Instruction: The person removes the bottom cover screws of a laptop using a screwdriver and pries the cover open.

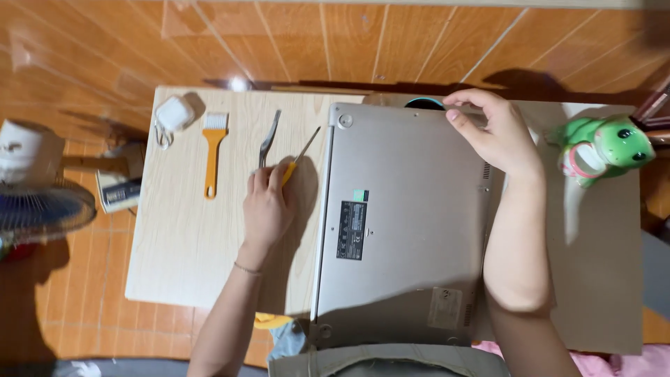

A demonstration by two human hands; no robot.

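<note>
Picking up the screwdriver beside an upturned laptop.

The left hand [266, 206] closes its fingers on the yellow-handled screwdriver [299, 157], which lies on the table [181, 237] with its tip slanting up and away to the right, long axis diagonal. The right hand [492, 132] lies open over the laptop [405, 230] far edge, steadying it. Tweezers [267, 138] and a brush [213, 150] lie just beyond the left hand. Next, I judge, the tip must meet a base screw squarely.

The upturned silver laptop [405, 223] lies mid-counter [181, 258]. Left lie the yellow-handled screwdriver [299, 158], metal tweezers [267, 137] and orange-handled brush [213, 150]. The green frog toy [607, 148] sits right.
</note>
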